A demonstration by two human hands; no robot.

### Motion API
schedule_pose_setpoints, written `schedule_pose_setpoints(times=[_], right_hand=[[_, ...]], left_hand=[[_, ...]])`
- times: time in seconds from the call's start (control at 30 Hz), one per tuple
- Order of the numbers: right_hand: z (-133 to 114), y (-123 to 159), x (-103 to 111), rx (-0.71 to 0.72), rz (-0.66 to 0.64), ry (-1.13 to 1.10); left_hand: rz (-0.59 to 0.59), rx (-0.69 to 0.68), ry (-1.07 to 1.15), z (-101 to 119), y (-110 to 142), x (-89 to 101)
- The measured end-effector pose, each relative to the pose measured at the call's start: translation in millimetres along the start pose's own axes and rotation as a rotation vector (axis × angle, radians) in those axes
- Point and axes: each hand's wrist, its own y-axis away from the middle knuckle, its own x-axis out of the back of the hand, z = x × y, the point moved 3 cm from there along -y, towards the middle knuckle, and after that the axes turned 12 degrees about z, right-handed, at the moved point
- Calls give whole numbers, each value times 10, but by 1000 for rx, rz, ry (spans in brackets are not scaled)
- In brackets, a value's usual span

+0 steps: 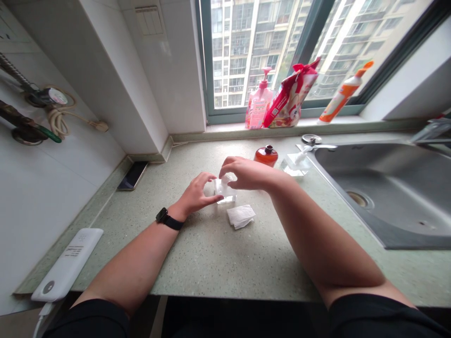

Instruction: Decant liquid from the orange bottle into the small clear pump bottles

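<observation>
A small clear bottle (226, 199) with a whitish top stands on the counter between my two hands. My left hand (198, 193), with a black watch on the wrist, curves round its left side, thumb in front. From above and the right, my right hand (243, 173) arches over with thumb and fingertips about the whitish top. The fingers partly hide the bottle. A folded white tissue (241, 216) lies just in front of it. Behind my right hand are an amber bottle (266, 156) without a cap and a clear pump bottle (295, 165).
A steel sink (384, 234) lies to the right. A phone (133, 176) and a white power bank (66, 265) with a cable lie at the left. On the windowsill stand a pink pump bottle (259, 108), a red-and-white bag (292, 98) and an orange-and-white bottle (341, 98).
</observation>
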Motion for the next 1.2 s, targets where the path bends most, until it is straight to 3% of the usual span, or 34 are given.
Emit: schedule_pose_setpoints(times=[0.27, 0.5, 0.77, 0.9, 1.03, 1.2], right_hand=[[30, -44, -60, -130, -16, 158], [3, -5, -19, 12, -12, 1], [14, -36, -42, -138, -29, 171], [-5, 18, 38, -71, 29, 65], [-15, 11, 16, 27, 9, 4], [-40, -68, -69, -61, 19, 111]], left_hand=[[7, -22, -11, -8, 8, -1], [0, -9, -3, -8, 5, 2], [-2, -12, -13, -18, 3, -6], [-9, 1, -7, -6, 7, -2], [-11, 6, -2, 1, 5, 2], [-12, 3, -16, -13, 4, -7]])
